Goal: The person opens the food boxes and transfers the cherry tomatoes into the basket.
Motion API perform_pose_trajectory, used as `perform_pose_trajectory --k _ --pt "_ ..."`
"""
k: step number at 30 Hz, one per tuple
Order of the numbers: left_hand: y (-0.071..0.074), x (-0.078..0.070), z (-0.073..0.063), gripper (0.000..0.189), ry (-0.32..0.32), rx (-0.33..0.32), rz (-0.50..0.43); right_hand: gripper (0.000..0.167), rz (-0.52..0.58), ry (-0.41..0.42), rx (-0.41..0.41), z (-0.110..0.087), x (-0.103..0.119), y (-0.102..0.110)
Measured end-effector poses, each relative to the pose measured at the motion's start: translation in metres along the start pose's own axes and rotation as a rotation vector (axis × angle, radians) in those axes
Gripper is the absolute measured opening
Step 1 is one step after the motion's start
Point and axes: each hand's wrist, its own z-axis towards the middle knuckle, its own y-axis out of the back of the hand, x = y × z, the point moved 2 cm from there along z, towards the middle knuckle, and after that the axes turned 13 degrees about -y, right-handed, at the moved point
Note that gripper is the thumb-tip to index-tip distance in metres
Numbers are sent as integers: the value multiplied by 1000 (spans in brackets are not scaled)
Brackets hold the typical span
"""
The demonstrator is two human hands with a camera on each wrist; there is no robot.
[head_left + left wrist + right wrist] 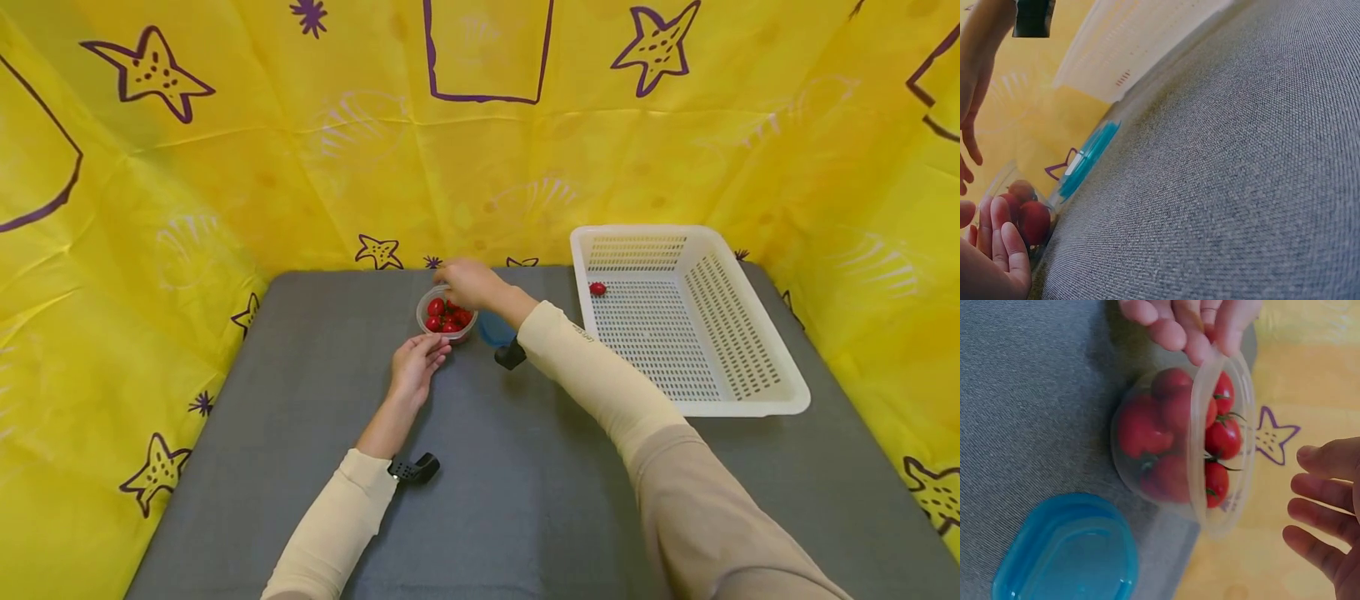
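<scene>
On my left, the yellow cloth (225, 167), printed with purple-outlined starfish, rises beside the grey table (300, 400). My left hand (418, 365) reaches up to the near side of the clear tub (1197, 450), its thumb and fingertips closed lightly on the rim, the other fingers lying along the outside wall; a black device (416, 469) sits on that wrist. The tub stands upright on the table, towards the back, with several red tomatoes (1222, 439) inside, some with green stems. My right hand (472, 285) hangs over the tub's far right side, fingers apart and gently bent, with nothing in its hold. Just right of the tub, partly under my right forearm, the blue lid (1072, 556) lies on the table. Farther right stands the white basket (767, 325), slotted all over, with a single tomato (597, 288) near its back left corner.
</scene>
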Motion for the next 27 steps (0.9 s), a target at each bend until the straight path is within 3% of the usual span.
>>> perform_pose_trajectory --k 9,15,27 --pt "-2 -1 2 6 2 -4 13 29 -77 -9 56 4 -1 -22" --pt "-2 1 1 5 -2 -4 10 29 -124 30 64 2 -1 -31" --pt "-2 1 -1 4 -11 9 4 34 -160 23 59 1 -3 -36"
